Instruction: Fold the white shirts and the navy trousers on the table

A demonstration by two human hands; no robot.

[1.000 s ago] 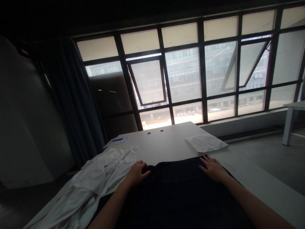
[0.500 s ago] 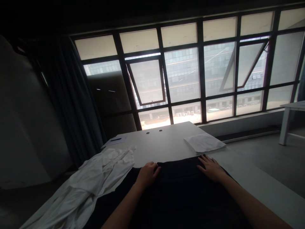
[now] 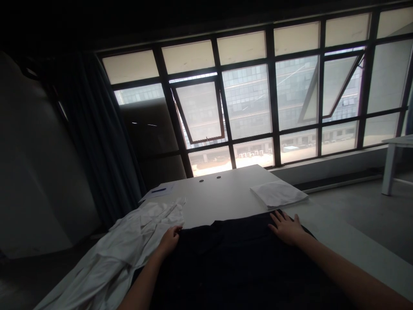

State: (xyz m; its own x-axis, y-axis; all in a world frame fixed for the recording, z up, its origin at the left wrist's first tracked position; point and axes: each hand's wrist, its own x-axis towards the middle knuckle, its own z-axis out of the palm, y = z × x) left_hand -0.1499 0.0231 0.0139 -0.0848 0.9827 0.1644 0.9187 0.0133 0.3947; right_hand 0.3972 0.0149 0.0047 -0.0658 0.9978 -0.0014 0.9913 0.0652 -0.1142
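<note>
A black garment lies spread over the near part of the white table. Its exact kind is hard to make out in the dim light. At its far left corner my left hand has its fingers curled closed on the edge. My right hand rests flat near the far right corner, fingers spread on the fabric. Left of the garment, beside my left hand, is a rumpled heap of white clothing. Beyond my right hand sits a folded white cloth.
A paper sheet with a blue pen on it is at the table's far left. Two round cable holes mark the far end. A dark curtain hangs at left, windows stand behind, and another white table is at right.
My left hand has moved left along the garment's far edge, and that corner now lies flatter and further out. My right hand stays almost in place, its fingers spread a little wider.
</note>
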